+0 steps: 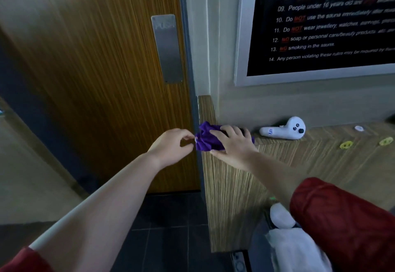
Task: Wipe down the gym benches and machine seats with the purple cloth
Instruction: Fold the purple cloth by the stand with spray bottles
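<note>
The purple cloth (207,138) lies bunched at the left corner of a wooden ledge (320,143), beside the door. My right hand (234,144) lies over the cloth with its fingers curled on top of it. My left hand (172,146) pinches the cloth's left edge between thumb and fingertips. No gym bench or machine seat is in view.
A wooden door (96,79) with a steel push plate (167,49) stands at the left. A white handheld controller (283,130) lies on the ledge right of the cloth, with two yellow rings (346,144) beyond. A framed rules sign (320,25) hangs above. Dark floor tiles (171,229) lie below.
</note>
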